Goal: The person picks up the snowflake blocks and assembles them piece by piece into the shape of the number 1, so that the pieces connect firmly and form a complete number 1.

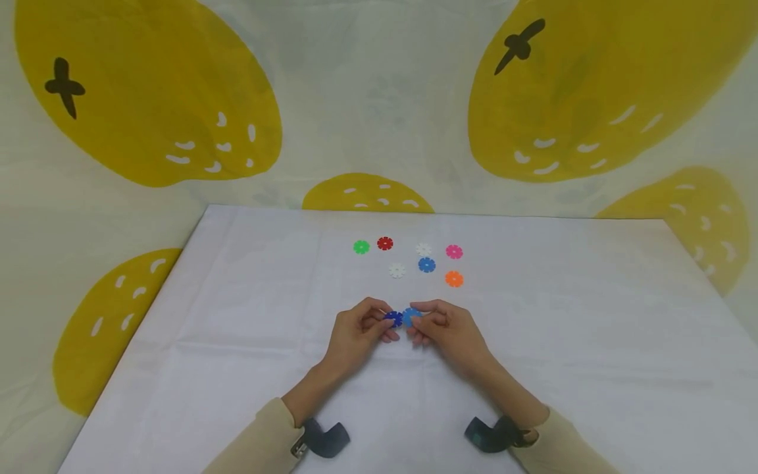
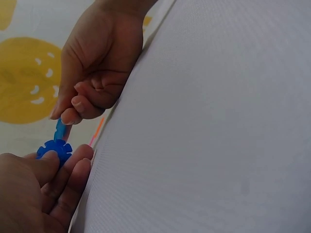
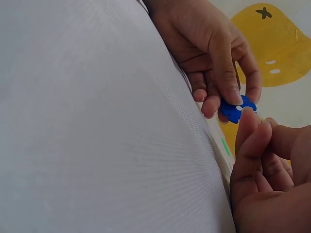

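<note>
Between thumb and fingers, my left hand [image 1: 354, 334] pinches a dark blue notched plastic disc [image 1: 393, 320]. My right hand [image 1: 454, 330] pinches a lighter blue disc [image 1: 410, 316] of the same kind. The two discs meet at their rims above the white table. In the left wrist view the dark blue disc [image 2: 62, 147] shows its face, while the light blue disc [image 2: 59, 131] stands edge-on against it. How deep their notches engage cannot be told. The right wrist view shows the dark blue disc [image 3: 233, 114]; right fingertips hide the light blue one.
Beyond the hands lie several flat notched discs: green [image 1: 361, 247], red [image 1: 385, 243], pink [image 1: 454, 251], orange [image 1: 454, 279], blue [image 1: 426, 264], and two white ones, one nearer [image 1: 397, 270], one farther [image 1: 423, 249]. A white cloth covers the table [image 1: 249, 283]; a patterned curtain [image 1: 373, 85] hangs behind.
</note>
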The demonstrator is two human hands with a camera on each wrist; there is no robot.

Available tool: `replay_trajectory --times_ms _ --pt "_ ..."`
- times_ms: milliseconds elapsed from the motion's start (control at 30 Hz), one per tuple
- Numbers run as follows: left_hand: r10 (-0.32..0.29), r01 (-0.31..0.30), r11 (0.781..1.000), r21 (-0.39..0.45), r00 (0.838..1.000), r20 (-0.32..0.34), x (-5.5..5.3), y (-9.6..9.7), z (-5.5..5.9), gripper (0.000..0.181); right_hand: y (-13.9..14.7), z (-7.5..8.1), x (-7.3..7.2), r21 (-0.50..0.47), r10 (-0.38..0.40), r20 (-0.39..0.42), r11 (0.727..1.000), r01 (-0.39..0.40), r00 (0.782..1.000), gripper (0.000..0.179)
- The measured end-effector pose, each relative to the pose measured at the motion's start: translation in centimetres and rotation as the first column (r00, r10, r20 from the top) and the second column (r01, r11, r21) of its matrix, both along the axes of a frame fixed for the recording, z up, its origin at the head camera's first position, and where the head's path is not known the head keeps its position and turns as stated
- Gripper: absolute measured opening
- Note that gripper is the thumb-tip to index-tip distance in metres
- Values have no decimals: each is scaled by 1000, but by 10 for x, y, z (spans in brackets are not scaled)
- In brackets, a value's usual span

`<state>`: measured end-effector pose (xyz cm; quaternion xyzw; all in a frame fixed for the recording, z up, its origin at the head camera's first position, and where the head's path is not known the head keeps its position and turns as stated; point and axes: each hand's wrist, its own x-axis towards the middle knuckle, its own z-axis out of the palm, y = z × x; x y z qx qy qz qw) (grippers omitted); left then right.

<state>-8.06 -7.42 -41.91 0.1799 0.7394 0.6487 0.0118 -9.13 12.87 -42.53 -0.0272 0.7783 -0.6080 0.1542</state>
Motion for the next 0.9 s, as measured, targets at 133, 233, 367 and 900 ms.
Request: replay_trajectory --times_ms 133,233,367,900 --pt "-2 2 1000 1 999 -36 0 0 -1 17 1 -2 0 -11 12 -9 1000 -12 1000 31" --pt "-8 8 1000 7 998 -70 0 -1 -1 17 2 -3 -1 -27 26 -22 999 -26 999 31" --pt "-29 33 999 40 995 -96 0 -2 -2 17 4 -3 -1 -18 46 -20 999 -46 999 32" --pt "-114 131 984 119 984 -139 -2 -4 -3 14 8 0 -2 -107 149 12 983 -147 989 35"
